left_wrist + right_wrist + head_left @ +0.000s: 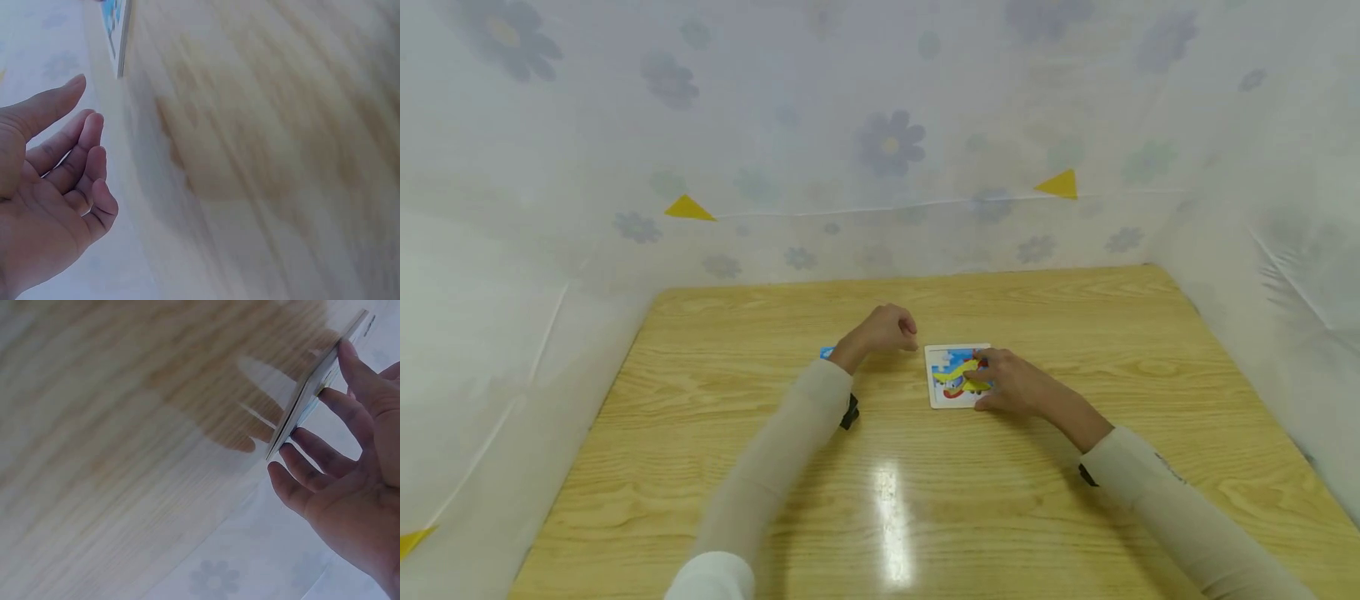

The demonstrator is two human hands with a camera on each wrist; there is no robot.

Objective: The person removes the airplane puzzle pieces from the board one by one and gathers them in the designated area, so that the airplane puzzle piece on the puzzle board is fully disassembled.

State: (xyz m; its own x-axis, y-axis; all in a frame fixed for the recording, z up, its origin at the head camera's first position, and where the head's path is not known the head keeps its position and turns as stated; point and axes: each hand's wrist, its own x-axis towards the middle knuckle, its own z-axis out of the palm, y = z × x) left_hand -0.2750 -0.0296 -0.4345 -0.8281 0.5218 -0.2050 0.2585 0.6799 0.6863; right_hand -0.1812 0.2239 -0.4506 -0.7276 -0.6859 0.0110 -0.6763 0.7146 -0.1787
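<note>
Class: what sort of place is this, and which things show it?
Probably a screened-off tabletop work area: a wood-grain table, pale flower-patterned sheeting around its back and sides, and yellow triangles on that sheeting.

Head: we face forward and down over the surface (647, 442)
Left wrist: close beside the left fingers (92, 131)
Right wrist: close beside the right fingers (325, 454)
Puzzle (950, 365): shared by head, right wrist

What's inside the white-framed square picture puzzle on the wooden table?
Inside its white square frame is a yellow cartoon airplane on a blue background. The person's bare right hand covers part of its right side; what lies beneath cannot be seen.
</note>
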